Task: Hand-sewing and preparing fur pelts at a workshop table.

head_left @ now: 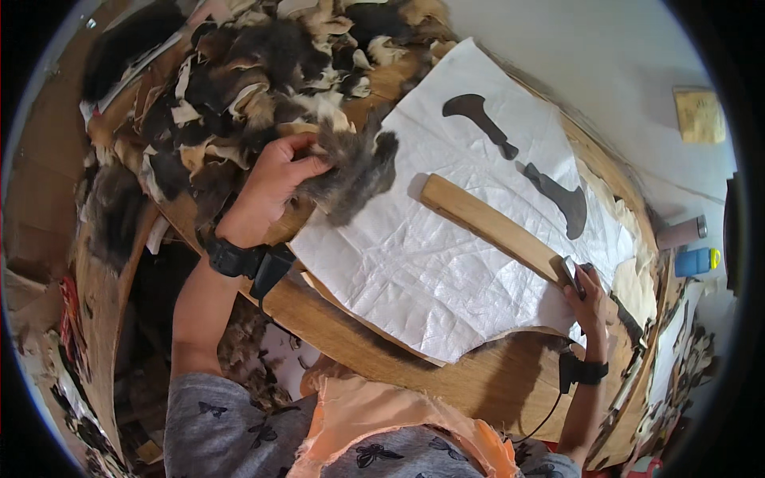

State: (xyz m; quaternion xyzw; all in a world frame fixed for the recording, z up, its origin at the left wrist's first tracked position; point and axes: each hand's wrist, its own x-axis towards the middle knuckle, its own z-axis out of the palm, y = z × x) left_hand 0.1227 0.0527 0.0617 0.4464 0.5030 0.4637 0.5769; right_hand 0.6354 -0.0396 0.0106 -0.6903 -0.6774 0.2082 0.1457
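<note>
My left hand (pixel 275 182) is closed on a grey-brown fur piece (pixel 351 171), pinching it between thumb and fingers. The fur hangs over the left edge of a crinkled white sheet (pixel 430 271). At the right of the sheet, my right hand (pixel 588 301) is closed around a small silver-and-black tool (pixel 572 272), whose kind I cannot make out. That tool meets the near end of a long wooden bar (pixel 486 223) lying across the sheet. Beyond the bar lie two dark crescent-bladed knives, one farther away (pixel 476 118) and one nearer the right (pixel 562 201).
A heap of black, brown and cream fur scraps (pixel 255 64) covers the far left of the wooden table (pixel 374 338). Toward the right wall stand a pinkish bottle (pixel 681 233) and a blue bottle with a yellow cap (pixel 696 262). More scraps lie at the lower right.
</note>
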